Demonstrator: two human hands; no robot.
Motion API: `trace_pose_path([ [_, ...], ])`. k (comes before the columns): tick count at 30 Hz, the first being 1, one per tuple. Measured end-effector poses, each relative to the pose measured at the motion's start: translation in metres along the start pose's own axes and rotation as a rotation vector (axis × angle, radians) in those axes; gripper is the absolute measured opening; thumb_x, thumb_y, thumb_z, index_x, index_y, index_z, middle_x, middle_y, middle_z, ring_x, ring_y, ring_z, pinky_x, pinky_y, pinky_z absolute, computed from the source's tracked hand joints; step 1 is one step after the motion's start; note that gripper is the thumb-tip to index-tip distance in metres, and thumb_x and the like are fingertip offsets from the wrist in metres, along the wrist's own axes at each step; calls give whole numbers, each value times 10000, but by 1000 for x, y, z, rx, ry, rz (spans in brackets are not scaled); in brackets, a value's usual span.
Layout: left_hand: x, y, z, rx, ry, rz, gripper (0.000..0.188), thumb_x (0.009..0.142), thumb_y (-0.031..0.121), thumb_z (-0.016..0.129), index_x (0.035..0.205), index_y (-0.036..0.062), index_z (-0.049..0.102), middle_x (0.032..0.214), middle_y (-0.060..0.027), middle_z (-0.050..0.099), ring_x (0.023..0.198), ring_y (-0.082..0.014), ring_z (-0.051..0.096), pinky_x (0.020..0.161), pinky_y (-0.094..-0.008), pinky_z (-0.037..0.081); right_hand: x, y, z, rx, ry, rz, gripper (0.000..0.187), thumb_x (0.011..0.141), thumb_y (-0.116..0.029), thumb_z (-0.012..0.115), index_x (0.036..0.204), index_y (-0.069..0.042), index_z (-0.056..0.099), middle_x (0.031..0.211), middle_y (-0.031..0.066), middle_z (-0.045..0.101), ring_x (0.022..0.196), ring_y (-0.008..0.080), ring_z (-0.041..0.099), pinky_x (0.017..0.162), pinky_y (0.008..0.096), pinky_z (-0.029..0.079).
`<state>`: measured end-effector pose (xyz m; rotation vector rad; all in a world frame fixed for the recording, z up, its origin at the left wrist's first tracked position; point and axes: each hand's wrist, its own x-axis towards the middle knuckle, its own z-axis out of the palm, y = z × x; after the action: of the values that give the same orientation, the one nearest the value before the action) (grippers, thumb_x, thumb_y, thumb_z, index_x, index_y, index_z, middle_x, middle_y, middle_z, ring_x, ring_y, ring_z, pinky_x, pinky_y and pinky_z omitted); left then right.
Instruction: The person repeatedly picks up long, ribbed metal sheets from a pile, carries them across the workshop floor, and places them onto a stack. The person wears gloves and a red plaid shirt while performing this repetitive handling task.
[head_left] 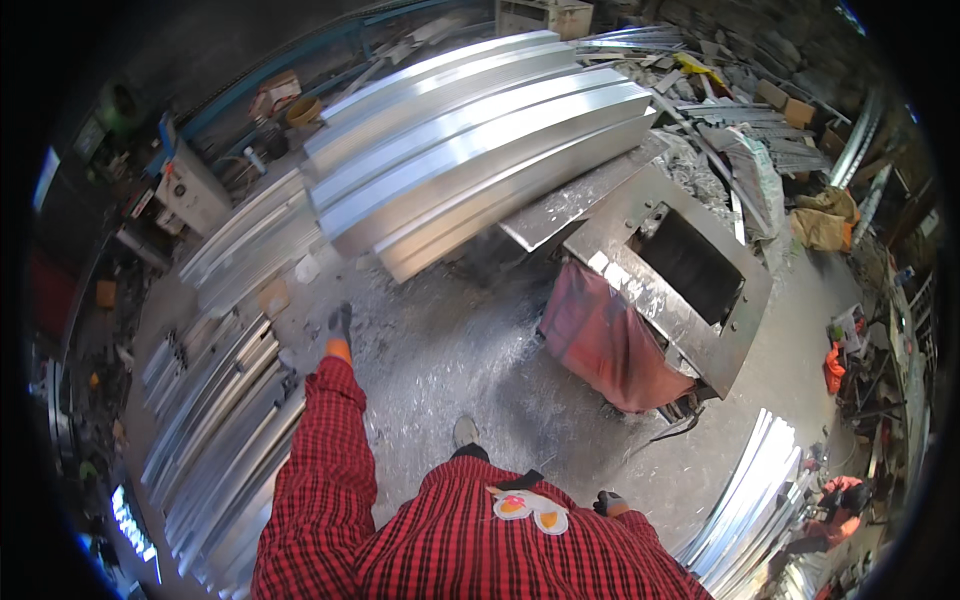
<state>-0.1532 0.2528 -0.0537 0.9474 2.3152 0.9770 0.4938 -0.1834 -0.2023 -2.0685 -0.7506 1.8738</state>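
Observation:
My left hand (340, 322), in a dark glove below an orange cuff, reaches forward over the floor with nothing seen in it. Its fingers look stretched out. Nearest to it are a small brown scrap piece (273, 297) and the stacked metal profiles (250, 235). Low at my right side, my right hand (609, 503) also wears a dark glove; its fingers look curled in, with no object showing. Ahead lies a large pile of long silvery metal profiles (480, 130). Right of it stands a metal machine table (640, 290) with a dark rectangular opening and a red cloth (610, 340) hanging from its side.
More long profiles (225, 420) lie on the floor at left, and a bright bundle (750, 500) at lower right. A person in orange (840, 510) crouches beyond that bundle. A pale cabinet (192, 188) stands at the far left. Scrap and sacks (825, 220) line the right wall.

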Motion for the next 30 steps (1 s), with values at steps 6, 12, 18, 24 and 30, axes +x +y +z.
trace_pose_path([
  [6,223,62,-29,-486,-93,-32,871,851,710,599,1355,0,573,1286,-164,626,1135,-315,582,982,-432,453,0,-160,96,324,150,-234,356,1002,-294,569,1258,-48,598,1073,130,702,928,232,687,782,342,543],
  [12,229,85,-46,-747,-363,-190,649,913,539,649,1303,22,601,1215,-134,662,1041,-300,640,902,-431,527,-34,-275,111,212,181,-174,433,1021,-357,549,1309,-37,589,1079,107,711,982,169,679,831,290,521],
  [18,35,70,-59,-903,-583,-345,465,900,326,746,1254,64,597,1064,-45,669,887,-168,634,725,-311,520,27,-415,80,261,-18,-623,407,1036,-332,508,1335,-62,568,1155,106,657,963,191,677,809,298,565],
  [24,-135,111,-68,-716,-714,-438,387,903,217,741,1218,28,618,974,-28,671,771,-139,638,613,-252,507,161,-640,33,771,-118,-498,541,983,-540,505,1292,-100,563,1105,79,645,999,217,621,876,385,505],
  [30,-184,128,-78,-262,-665,94,444,974,328,650,1273,6,584,1048,-100,669,848,-195,650,706,-317,533,157,-740,28,897,-69,-691,805,897,-558,649,1456,-29,412,1386,143,516,1193,302,549,1025,461,449],
])
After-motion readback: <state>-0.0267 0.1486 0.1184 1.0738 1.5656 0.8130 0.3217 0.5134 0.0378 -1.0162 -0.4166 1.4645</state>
